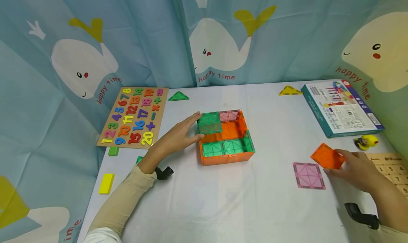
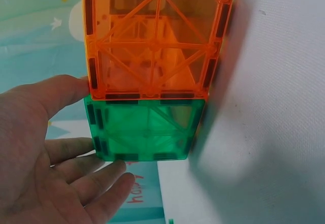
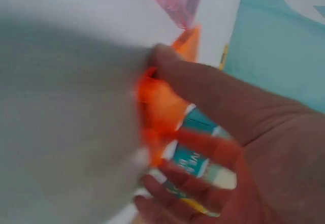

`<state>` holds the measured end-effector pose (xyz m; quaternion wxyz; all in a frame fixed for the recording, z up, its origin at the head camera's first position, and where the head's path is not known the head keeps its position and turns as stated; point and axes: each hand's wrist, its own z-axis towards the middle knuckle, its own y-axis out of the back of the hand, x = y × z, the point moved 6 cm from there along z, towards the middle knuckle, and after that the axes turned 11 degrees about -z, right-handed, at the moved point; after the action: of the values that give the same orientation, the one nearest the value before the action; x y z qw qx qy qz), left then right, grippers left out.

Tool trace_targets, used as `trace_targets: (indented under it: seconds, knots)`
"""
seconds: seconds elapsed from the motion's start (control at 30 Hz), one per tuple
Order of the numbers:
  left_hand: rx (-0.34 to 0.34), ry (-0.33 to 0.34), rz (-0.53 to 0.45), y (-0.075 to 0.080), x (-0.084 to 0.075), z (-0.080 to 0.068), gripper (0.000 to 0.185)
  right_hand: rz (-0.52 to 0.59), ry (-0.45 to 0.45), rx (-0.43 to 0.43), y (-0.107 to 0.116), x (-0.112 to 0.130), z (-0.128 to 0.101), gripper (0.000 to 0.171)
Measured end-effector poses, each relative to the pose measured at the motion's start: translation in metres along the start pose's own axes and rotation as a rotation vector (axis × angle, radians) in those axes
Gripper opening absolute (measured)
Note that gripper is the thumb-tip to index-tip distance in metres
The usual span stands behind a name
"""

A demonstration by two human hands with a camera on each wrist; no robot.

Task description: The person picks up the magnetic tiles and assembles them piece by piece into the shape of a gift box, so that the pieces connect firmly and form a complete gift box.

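A box of see-through magnetic tiles (image 1: 227, 160) stands mid-table, its sides mostly orange and partly green and pink. A green square tile (image 1: 210, 123) lies flat over its back left corner. My left hand (image 1: 179, 136) rests against the box's left side, fingers fairly straight; in the left wrist view the thumb and fingertips touch the edges around the green tile (image 2: 147, 130). On the right, my right hand (image 1: 358, 168) pinches an orange magnetic tile (image 1: 327, 156) between thumb and fingers, tilted above the table. A pink square tile (image 1: 309, 176) lies flat beside it.
A number puzzle board (image 1: 109, 124) lies back left, with green (image 1: 113, 151) and yellow blocks (image 1: 106, 184) before it. Green (image 1: 179, 96) and yellow triangle tiles (image 1: 290, 90) lie at the back. A boxed set (image 1: 342, 108), yellow figurine (image 1: 366, 142) and wooden number board (image 1: 392, 168) are right.
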<state>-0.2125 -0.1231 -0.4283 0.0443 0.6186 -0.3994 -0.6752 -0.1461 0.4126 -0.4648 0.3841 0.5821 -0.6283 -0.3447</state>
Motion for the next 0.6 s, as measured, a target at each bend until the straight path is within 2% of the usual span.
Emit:
trace_targets:
  seconds: [0.1, 0.37, 0.6]
  knots:
    - [-0.002, 0.002, 0.001, 0.001, 0.001, 0.000, 0.080, -0.007, 0.123, -0.071, 0.008, 0.010, 0.010, 0.087]
    - [0.007, 0.010, 0.004, 0.000, 0.002, 0.000, 0.079, 0.096, 0.210, -0.065, 0.019, 0.045, 0.042, 0.098]
    - [0.004, 0.015, 0.014, 0.000, 0.001, 0.001, 0.079, 0.082, 0.323, -0.115, 0.035, 0.088, 0.076, 0.088]
